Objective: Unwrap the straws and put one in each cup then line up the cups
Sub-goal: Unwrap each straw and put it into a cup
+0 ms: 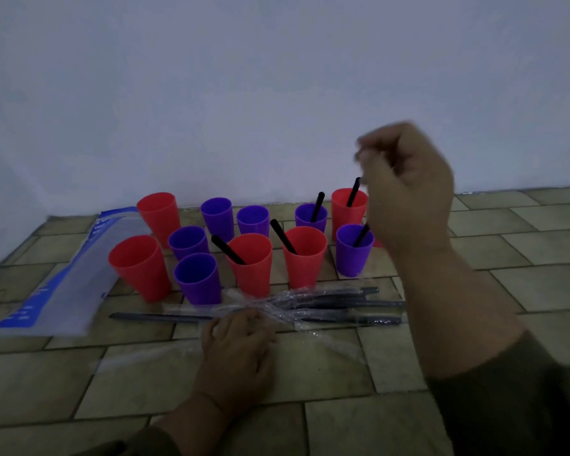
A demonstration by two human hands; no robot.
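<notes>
The right hand (405, 189) is raised above the back-right cups, its grip curled nearly closed; the fingers are blurred, and I cannot tell whether they pinch anything. The left hand (236, 352) lies palm down on the floor (343, 432), fingers loosely spread and resting on the crinkled clear wrap (277, 311) at the near edge of the straw pile, not clamped on anything.

The floor is laid with tan brick-pattern tiles and meets a plain pale wall (244, 77) just behind the cups. The light is dim.

11 cups stand in a loose cluster between the wall and the hands, red and purple mixed. 5 hold a black straw: the red cup (348, 212) and purple cup (354, 250) under the right hand, another purple cup (311, 218) beside them, and 2 red cups (305, 258) (250, 263) in the front row. The other 6, toward the left, hold none. The wrapped straws (343, 306) lie flat in front of the cups, just beyond the left fingertips and below the right hand. A blue-and-clear bag (63, 284) lies left of the cups.
</notes>
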